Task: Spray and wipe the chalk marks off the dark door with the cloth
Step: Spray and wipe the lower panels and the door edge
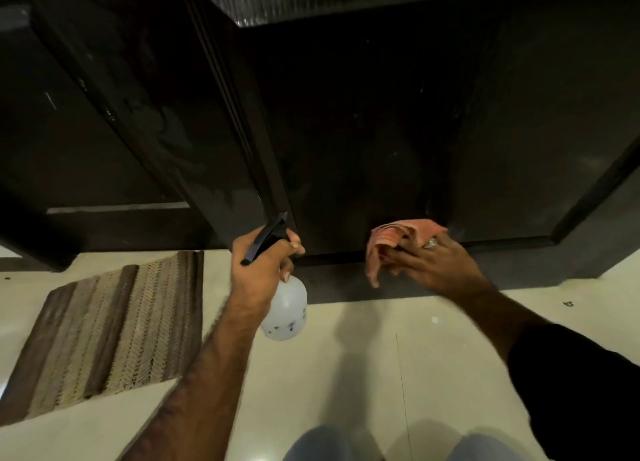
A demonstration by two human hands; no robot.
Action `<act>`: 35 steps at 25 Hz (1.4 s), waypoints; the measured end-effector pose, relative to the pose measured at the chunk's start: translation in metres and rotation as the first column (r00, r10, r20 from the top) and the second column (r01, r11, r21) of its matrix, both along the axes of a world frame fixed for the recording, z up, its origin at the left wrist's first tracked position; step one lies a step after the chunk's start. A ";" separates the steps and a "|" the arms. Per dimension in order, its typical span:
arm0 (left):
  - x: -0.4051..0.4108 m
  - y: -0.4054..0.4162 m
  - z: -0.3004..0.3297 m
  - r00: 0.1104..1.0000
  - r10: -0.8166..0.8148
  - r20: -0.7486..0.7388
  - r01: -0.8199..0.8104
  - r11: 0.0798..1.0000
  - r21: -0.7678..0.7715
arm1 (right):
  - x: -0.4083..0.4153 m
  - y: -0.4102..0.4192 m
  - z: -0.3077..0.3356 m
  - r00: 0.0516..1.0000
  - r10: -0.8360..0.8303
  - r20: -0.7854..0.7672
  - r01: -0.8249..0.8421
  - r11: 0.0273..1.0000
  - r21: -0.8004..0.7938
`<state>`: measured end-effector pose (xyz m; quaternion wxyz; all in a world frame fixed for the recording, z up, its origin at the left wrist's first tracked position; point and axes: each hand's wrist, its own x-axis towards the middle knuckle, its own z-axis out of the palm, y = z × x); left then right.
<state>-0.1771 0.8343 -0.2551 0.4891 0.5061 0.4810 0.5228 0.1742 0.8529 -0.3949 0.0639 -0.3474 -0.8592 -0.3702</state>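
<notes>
Dark door (363, 131): landmark; its lower panel faces the person, with only faint pale specks and smears visible, so any chalk left is hard to make out
Left hand (258, 270): just short of the door's bottom edge, fingers curled round the neck of the spray bottle (285, 308), forefinger near the black trigger head (266, 238); nozzle aimed up at the door, seemingly so spray would land on the panel
Bottle body: translucent white, hanging below the fist, clear of the door
Right hand (429, 266): fingers wrapped into the bunched pink cloth (403, 240), a ring showing; the wad sits at or against the door's lowest part, contact uncertain, probably bunched to give a firm pad for rubbing
Striped mat (114, 325): on the pale floor (346, 356) left of the door's foot
Judgement: wiping low on the door, sprayer kept ready
</notes>
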 end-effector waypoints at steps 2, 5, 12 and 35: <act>0.016 0.001 -0.009 1.000 -0.018 0.024 0.019 0.999 -0.036 | 0.040 -0.009 0.026 0.998 -0.024 -0.065 0.027 0.999 0.043; 0.047 0.009 -0.011 0.999 -0.041 0.030 0.042 0.998 -0.041 | -0.005 0.027 0.086 0.816 -0.106 -0.568 0.273 0.937 0.218; 0.064 0.017 -0.016 0.999 -0.041 0.036 0.042 0.998 -0.036 | -0.006 0.015 -0.023 0.979 -0.024 -0.204 0.043 0.995 0.092; 0.223 0.020 0.035 0.813 -0.578 -0.070 0.553 0.805 -0.214 | 0.061 -0.082 0.126 -0.839 -0.519 -0.164 -0.391 0.784 -0.483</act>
